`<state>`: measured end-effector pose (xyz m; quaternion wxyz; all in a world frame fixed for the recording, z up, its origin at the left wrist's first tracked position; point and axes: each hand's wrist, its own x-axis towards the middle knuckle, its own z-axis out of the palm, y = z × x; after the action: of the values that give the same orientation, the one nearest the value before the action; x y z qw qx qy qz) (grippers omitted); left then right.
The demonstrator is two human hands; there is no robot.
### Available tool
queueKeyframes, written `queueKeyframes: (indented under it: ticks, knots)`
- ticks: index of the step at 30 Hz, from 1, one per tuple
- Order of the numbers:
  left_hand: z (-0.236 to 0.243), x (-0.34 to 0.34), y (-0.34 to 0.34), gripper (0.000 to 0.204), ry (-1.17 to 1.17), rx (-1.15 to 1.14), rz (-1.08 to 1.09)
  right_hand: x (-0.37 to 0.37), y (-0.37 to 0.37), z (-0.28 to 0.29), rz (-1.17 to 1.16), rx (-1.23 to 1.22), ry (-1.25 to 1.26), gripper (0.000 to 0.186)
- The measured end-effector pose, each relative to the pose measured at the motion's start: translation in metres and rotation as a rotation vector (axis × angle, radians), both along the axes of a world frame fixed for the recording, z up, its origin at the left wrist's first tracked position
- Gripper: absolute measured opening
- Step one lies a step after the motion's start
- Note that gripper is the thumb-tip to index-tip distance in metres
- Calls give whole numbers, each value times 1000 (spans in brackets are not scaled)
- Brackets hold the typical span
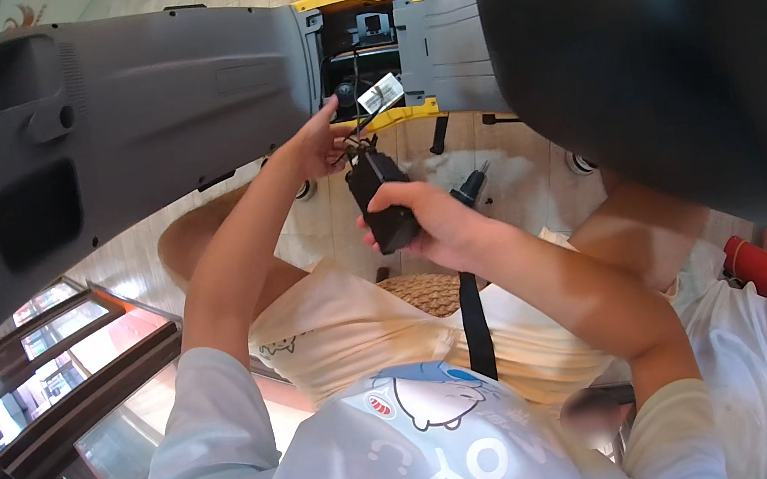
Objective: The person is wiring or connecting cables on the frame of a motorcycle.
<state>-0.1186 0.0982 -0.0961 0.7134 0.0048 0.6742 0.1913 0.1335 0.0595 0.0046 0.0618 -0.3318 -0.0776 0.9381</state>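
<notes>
My right hand [426,217] is wrapped round a black box-shaped unit [384,201], tilted in front of me. Thin black wires [363,131] run from its top end into an open compartment [365,65] with yellow edges, in a long grey body panel [185,85]. My left hand [324,143] is at these wires, just above the unit, thumb raised and the other fingers curled about them. A white label [380,93] hangs on the wires at the compartment's near edge. Inside the compartment are dark parts and a grey bracket, partly in shadow.
A dark screwdriver-like tool [470,187] lies on the wooden floor beyond my right hand. A large black curved seat [648,63] fills the upper right. A red fire extinguisher [761,265] stands at the far right. Glass-fronted frames [48,356] are at the lower left.
</notes>
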Motion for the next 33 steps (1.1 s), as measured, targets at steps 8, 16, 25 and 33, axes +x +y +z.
queueKeyframes:
  ticks: [8, 16, 25, 33]
  knots:
    - [-10, -6, -82, 22, -8, 145, 779, 13, 8, 3, -99, -56, 42, 36]
    - [45, 8, -98, 15, -513, 397, 1066, 16, 3, 9, -88, 86, -123, 37]
    - [-44, 41, -96, 11, -66, 190, 430, 18, 8, 6, 60, 228, -241, 34]
    - [-110, 64, -77, 51, 288, 258, 347, 29, 21, 13, 0, 256, -197, 36]
